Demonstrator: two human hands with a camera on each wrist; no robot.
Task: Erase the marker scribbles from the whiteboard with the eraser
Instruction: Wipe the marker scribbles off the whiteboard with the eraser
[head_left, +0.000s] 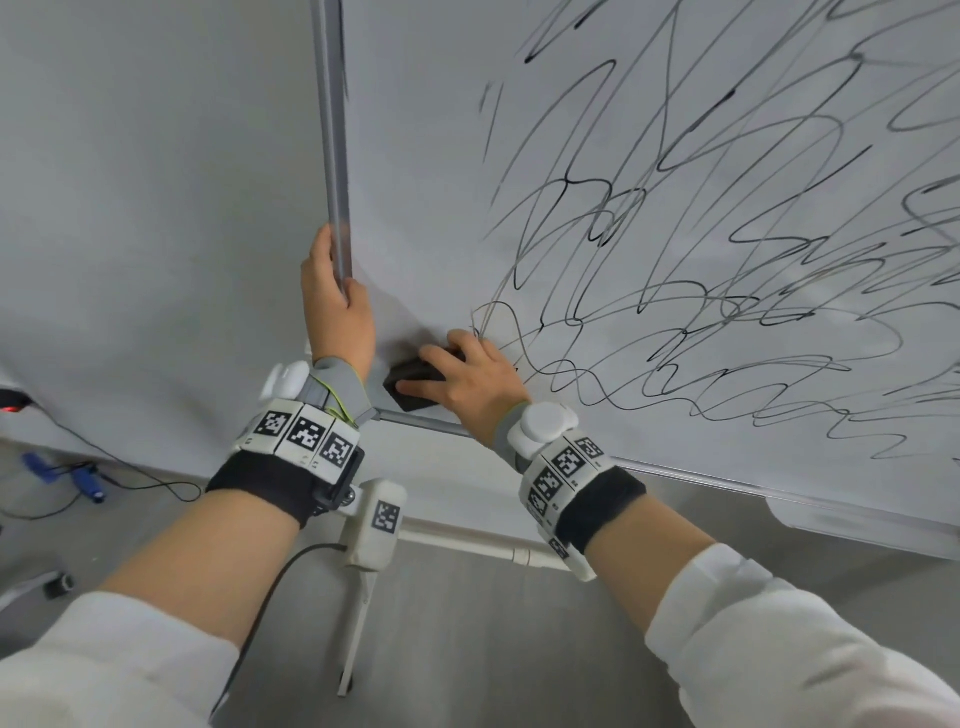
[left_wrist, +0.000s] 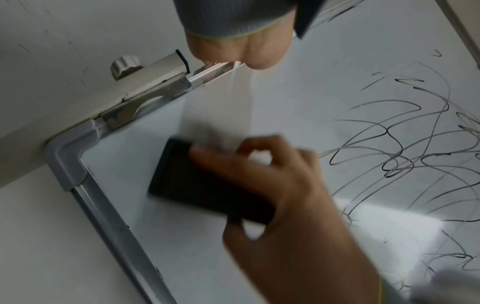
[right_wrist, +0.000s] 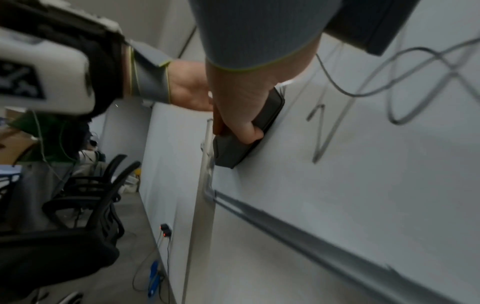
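Note:
A whiteboard (head_left: 415, 156) covered with black marker scribbles (head_left: 701, 234) fills the upper right of the head view. My right hand (head_left: 467, 374) grips a black eraser (head_left: 410, 387) and presses it flat against the board near its lower left corner. The eraser (left_wrist: 197, 185) looks blurred in the left wrist view, and in the right wrist view the eraser (right_wrist: 239, 150) lies close to the frame's edge. My left hand (head_left: 337, 306) grips the board's left metal frame (head_left: 335, 156), thumb on the front face. The scribbles (left_wrist: 402, 154) start just right of the eraser.
The board stands on a white stand (head_left: 467, 540) with a leg (head_left: 356, 634) on the grey floor. Black office chairs (right_wrist: 85, 201) stand to the left behind the board. Cables and a blue object (head_left: 88, 483) lie on the floor by the wall.

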